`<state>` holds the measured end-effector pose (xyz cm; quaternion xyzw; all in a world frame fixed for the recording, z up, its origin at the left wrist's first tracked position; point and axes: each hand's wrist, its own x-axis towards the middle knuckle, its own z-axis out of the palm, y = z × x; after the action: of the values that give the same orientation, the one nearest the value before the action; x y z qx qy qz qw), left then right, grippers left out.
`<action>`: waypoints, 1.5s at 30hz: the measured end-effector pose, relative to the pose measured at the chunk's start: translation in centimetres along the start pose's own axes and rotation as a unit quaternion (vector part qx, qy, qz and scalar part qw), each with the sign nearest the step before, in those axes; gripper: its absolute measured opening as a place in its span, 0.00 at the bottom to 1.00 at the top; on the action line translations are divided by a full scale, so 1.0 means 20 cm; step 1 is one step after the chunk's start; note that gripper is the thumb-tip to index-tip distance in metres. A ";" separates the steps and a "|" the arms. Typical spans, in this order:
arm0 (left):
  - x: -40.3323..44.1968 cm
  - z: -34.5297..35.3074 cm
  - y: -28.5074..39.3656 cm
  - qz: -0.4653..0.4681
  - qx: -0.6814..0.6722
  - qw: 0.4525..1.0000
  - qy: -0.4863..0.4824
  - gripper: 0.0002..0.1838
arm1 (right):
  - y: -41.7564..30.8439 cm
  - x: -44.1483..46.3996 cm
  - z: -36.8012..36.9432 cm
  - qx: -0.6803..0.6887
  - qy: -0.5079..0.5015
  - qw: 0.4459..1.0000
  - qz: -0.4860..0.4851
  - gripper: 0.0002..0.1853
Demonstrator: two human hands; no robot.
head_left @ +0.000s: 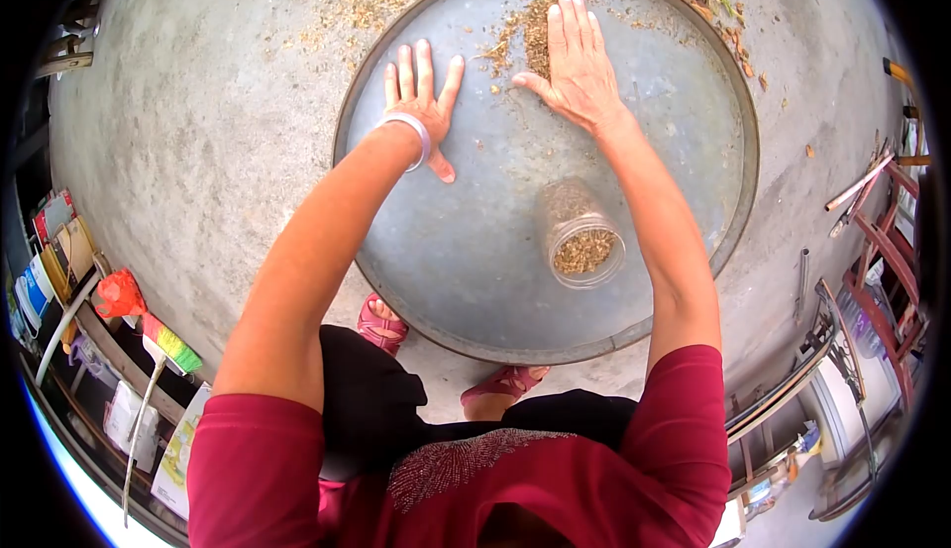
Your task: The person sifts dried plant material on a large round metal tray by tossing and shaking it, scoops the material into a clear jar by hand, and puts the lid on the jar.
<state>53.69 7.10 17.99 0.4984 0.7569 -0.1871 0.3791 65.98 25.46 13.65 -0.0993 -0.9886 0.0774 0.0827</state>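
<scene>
A large round metal tray with a low rim lies on the floor before me. My left hand, a pale bangle at its wrist, is over the tray's left side with fingers spread. Near the far rim, my right hand is flat, its fingers straight and thumb out. It lies beside a small heap of brown dried plant bits, partly covering it. Closer to me stands a clear open jar holding similar brown bits. Neither hand holds anything.
Loose dry bits are scattered on the concrete floor past the tray. A broom and boxes line the left side. At the right are a dark red frame and other clutter. My sandals are at the tray's near edge.
</scene>
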 end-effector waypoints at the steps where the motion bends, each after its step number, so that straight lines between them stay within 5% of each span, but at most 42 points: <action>1: 0.00 0.00 0.00 0.000 -0.001 1.000 -0.001 0.77 | 0.00 0.02 -0.01 0.024 0.006 1.000 -0.013 0.53; 7: 0.00 0.00 0.00 -0.007 0.008 1.000 -0.003 0.76 | -0.02 0.05 -0.06 -0.032 0.013 0.999 -0.039 0.49; 14: 0.00 0.01 -0.01 0.001 -0.005 1.000 0.006 0.76 | 0.06 0.23 0.07 -0.084 0.097 0.981 -0.144 0.15; 23: -0.01 0.00 0.00 0.002 -0.007 1.000 0.008 0.76 | 0.15 0.24 0.09 -0.154 0.056 0.985 -0.050 0.13; 26: -0.01 0.00 0.00 -0.001 0.002 1.000 0.006 0.76 | 0.14 0.14 0.03 0.067 0.116 0.986 0.104 0.14; 28: -0.01 0.00 0.00 -0.001 0.008 1.000 0.008 0.76 | 0.12 0.05 -0.10 0.342 0.090 0.896 0.270 0.15; 30: -0.01 0.00 -0.01 0.007 0.016 1.000 0.002 0.78 | 0.05 -0.05 -0.36 0.638 -0.020 0.625 0.450 0.14; 33: -0.01 0.02 0.01 -0.011 0.039 0.999 0.006 0.77 | -0.12 -0.25 -0.63 0.698 -0.045 0.545 0.462 0.15; 35: 0.00 0.04 0.01 -0.018 0.038 0.999 0.019 0.77 | -0.25 -0.38 -0.75 0.634 -0.090 0.589 0.493 0.15; 39: 0.00 0.05 0.02 -0.028 0.049 0.998 0.019 0.77 | -0.44 -0.62 -0.72 0.299 -0.024 0.940 0.163 0.11; 42: 0.00 0.04 0.02 -0.031 0.054 0.998 0.019 0.77 | -0.50 -0.67 -0.73 0.103 -0.063 0.992 0.045 0.11; 45: -0.03 -0.02 0.07 -0.045 0.072 0.996 -0.014 0.77 | -0.52 -0.68 -0.70 0.046 -0.020 0.998 0.045 0.14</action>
<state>54.87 7.57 18.78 0.4872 0.7578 -0.2646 0.3439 79.69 14.39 27.05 -0.1386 -0.9799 0.1286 0.0636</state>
